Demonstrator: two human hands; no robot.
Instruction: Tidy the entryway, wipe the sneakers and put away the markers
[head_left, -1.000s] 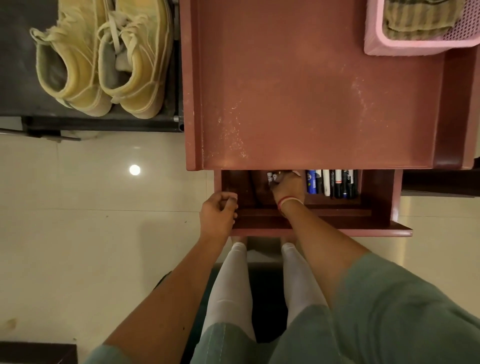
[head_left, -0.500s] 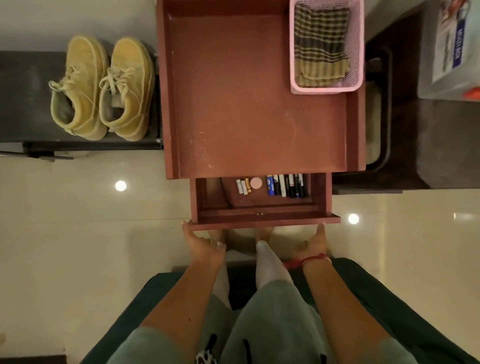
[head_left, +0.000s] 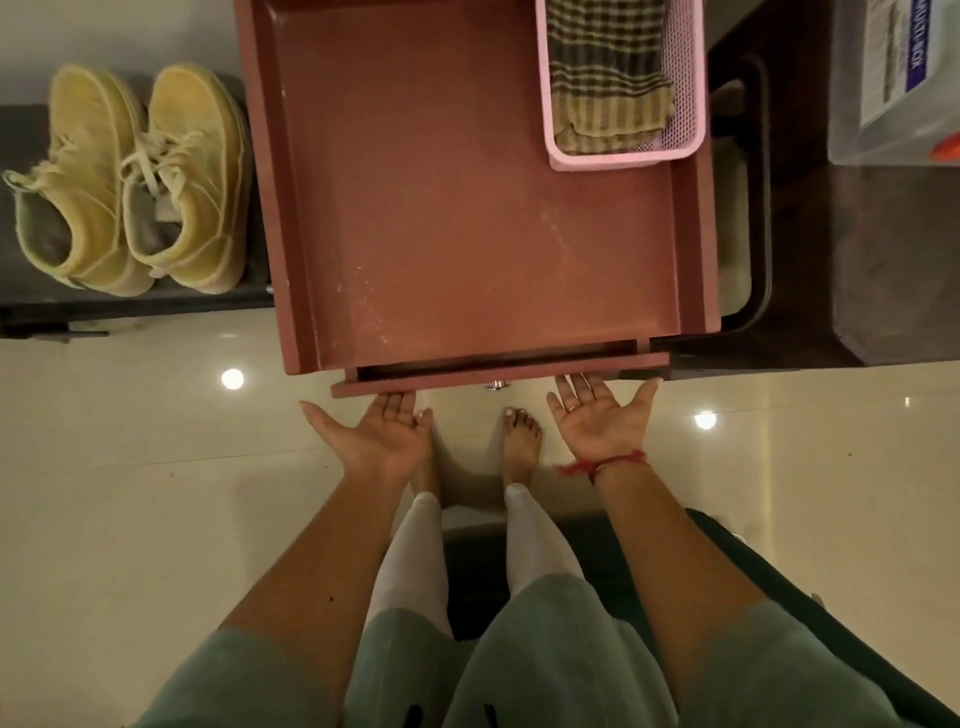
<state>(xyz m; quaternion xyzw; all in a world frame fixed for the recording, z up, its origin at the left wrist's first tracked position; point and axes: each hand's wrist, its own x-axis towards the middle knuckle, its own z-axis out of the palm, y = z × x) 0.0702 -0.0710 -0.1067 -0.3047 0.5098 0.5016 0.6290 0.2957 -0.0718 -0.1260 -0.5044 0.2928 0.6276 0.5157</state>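
Left hand (head_left: 379, 431), right hand (head_left: 597, 421) palms up, fingers straight, spread wide, holding nothing, fingertips at drawer front (head_left: 498, 375), sneakers (head_left: 135, 182) well left of fingers

Up at one o'clock, hard against the frame edge: a clear plastic box (head_left: 893, 148) with a paper label (head_left: 883, 67) on top. On the label's blue strip (head_left: 927, 47), white capitals turned sideways and partly cropped, seemingly "MULTI BOX", with the first word blurred. Just toward nine o'clock of that strip, several rows of small dark print on white, too fine to make out. Elsewhere, no legible writing.
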